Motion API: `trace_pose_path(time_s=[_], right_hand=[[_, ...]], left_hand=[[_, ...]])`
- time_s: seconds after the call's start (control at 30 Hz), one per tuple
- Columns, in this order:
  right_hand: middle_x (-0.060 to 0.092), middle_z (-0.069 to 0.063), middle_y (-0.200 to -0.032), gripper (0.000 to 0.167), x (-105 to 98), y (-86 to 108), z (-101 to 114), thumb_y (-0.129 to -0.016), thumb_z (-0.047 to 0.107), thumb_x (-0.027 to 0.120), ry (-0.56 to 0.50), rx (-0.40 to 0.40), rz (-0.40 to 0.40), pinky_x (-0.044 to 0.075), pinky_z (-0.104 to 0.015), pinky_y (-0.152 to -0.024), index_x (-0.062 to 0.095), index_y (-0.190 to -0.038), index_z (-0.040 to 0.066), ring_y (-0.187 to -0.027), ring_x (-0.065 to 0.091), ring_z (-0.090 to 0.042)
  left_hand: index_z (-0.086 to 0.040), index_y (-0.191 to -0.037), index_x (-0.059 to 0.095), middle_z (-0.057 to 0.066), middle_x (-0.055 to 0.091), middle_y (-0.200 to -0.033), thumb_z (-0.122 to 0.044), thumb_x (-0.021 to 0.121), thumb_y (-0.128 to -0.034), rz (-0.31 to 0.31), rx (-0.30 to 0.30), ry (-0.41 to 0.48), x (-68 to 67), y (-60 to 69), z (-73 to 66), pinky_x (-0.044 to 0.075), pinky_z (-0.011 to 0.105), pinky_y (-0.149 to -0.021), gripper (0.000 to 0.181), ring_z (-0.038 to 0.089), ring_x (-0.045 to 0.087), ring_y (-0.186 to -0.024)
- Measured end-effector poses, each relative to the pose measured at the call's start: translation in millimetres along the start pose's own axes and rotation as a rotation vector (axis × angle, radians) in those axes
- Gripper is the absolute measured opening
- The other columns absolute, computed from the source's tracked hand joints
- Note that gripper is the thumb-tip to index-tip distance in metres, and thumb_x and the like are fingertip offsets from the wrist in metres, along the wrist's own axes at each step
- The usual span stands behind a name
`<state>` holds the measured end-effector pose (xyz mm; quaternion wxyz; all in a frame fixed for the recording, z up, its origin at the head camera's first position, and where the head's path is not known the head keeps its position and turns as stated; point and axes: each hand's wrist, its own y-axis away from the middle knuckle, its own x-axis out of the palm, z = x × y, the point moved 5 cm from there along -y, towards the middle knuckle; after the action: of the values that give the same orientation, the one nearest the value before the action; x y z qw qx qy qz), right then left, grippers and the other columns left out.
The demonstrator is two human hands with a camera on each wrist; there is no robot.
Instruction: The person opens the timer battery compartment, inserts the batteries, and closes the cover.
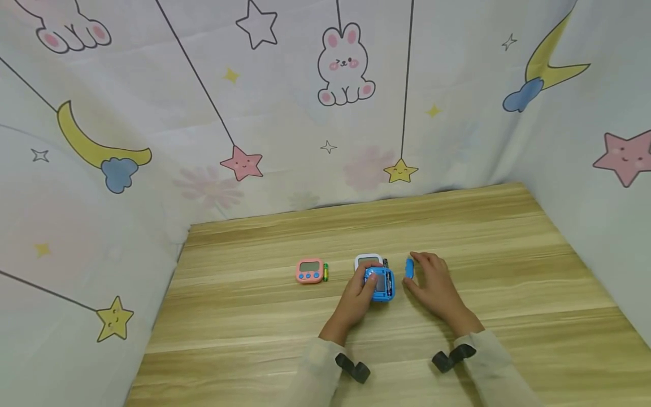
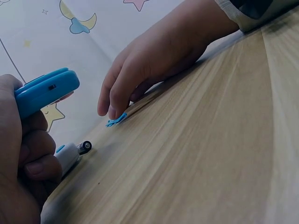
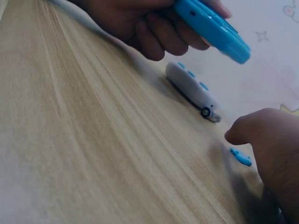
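My left hand grips a small blue digital timer above the table, thumb across its face. A dark battery sits in the slot along the timer's right side. My right hand is low over the table, thumb and fingers spread around a small blue battery cover. In the left wrist view a fingertip meets the cover; the right wrist view shows the thumb apart from it. A white timer lies partly behind the blue one, a dark battery beside it.
A pink timer with blue buttons lies to the left, a green battery against its right side. The wooden table is bounded by a patterned white curtain behind and at both sides.
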<state>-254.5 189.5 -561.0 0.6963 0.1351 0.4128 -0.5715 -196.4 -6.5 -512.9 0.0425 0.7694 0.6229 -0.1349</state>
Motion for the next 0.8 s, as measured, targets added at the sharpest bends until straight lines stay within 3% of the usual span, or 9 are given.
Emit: trace_pose_path(time_s=[0.33, 0.8], right_hand=[[0.045, -0.023, -0.131, 0.062, 2.2, 3.5, 5.6, -0.087, 0.028, 0.071, 0.055, -0.02, 0.013, 0.031, -0.057, -0.1, 0.049, -0.138, 0.002, -0.122, 0.036, -0.043], [0.047, -0.019, -0.129, 0.052, 2.0, 8.6, 8.4, -0.085, 0.019, 0.067, 0.053, -0.014, -0.012, 0.032, -0.055, -0.098, 0.055, -0.132, 0.001, -0.119, 0.037, -0.041]], left_hand=[[-0.004, -0.136, 0.044, 0.012, 0.06, -0.115, -0.02, 0.039, -0.1059, 0.005, 0.007, 0.0, -0.1, 3.5, -1.4, 0.047, 0.032, -0.085, 0.034, 0.014, 0.056, -0.093], [-0.003, -0.136, 0.044, 0.012, 0.06, -0.114, -0.02, 0.039, -0.1062, 0.038, 0.014, 0.004, -1.1, 7.4, -3.4, 0.048, 0.031, -0.084, 0.034, 0.015, 0.057, -0.094]])
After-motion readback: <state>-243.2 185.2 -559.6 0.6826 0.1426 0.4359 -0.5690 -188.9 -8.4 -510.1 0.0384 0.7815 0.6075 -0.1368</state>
